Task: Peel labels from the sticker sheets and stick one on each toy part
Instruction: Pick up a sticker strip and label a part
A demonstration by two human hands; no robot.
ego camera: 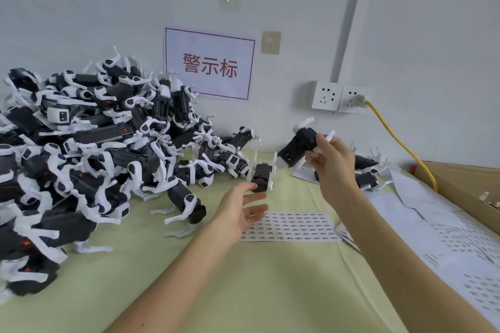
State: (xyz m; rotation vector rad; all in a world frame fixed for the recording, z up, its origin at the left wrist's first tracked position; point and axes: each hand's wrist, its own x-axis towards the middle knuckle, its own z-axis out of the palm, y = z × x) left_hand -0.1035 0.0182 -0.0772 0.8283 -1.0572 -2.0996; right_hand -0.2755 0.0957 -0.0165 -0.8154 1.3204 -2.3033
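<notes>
Toy parts, black bodies with white legs, lie heaped against the wall over the left of the table, too many to count. Loose paper sheets cover the table's right side, overlapping so their number is unclear, and one cardboard box stands beyond them at the right edge. One sticker sheet lies flat near the middle, rows of small labels facing up. Between the two forearms the green table top is bare, hemmed by the heap on the left and the sheets on the right.

One held toy part hangs tilted in the air above the sheets, and the right hand has its grip clamped on that part's right end. One lone toy part stands just clear of the heap. The left hand reaches toward it with its grip apart, fingers straight, fingertips just beside the part; whether they touch I cannot tell. Behind the right hand a few more parts lie.
</notes>
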